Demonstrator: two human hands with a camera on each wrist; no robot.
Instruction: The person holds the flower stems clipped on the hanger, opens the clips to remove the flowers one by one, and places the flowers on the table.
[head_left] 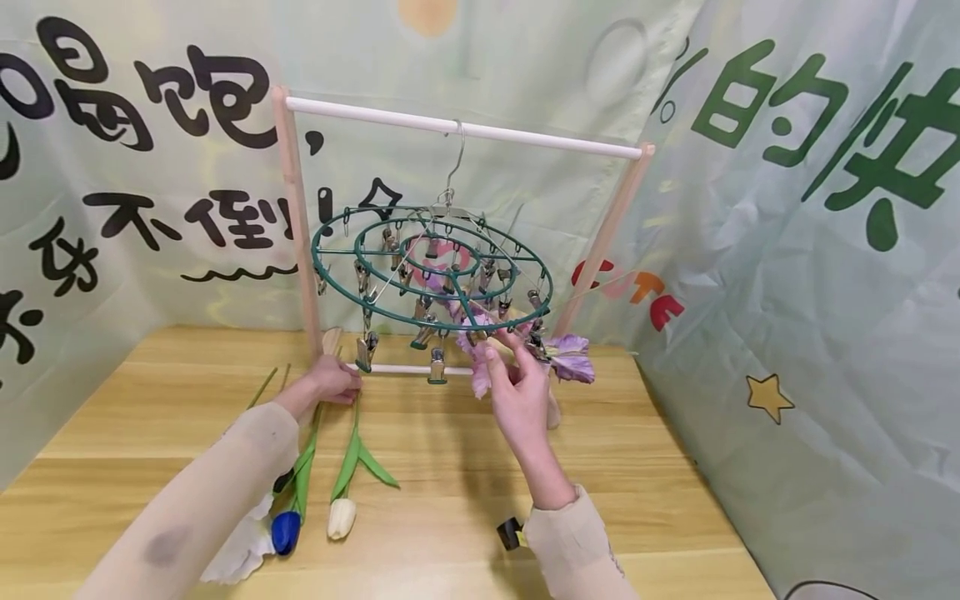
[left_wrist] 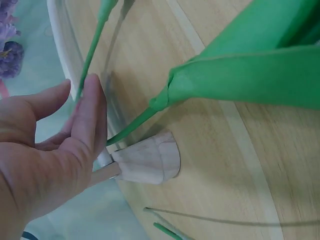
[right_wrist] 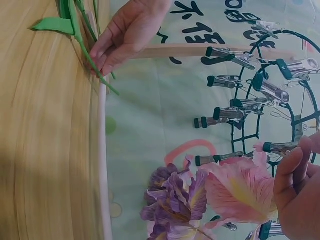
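Observation:
A round green drying hanger [head_left: 335,293] with metal clips hangs by its hook from the rod of a small wooden stand. My right hand [head_left: 521,400] is raised to its front rim, thumb and finger pinching the upper end of a clip [right_wrist: 280,147]. Beside these fingers hang a pink flower [right_wrist: 240,187] and a purple flower [right_wrist: 175,200]. Low at the stand's left foot, my left hand [head_left: 333,381] reaches to the thin stem of a white tulip [head_left: 341,518]. Its fingers are nearly straight at the stem [left_wrist: 90,60], with the thumb apart.
A blue tulip [head_left: 286,533] and a white petalled piece [head_left: 243,546] lie by my left sleeve. A small black object [head_left: 510,533] sits near my right cuff. The stand's white rod [head_left: 525,139] spans above, and printed cloth [head_left: 825,333] encloses the table's back and right.

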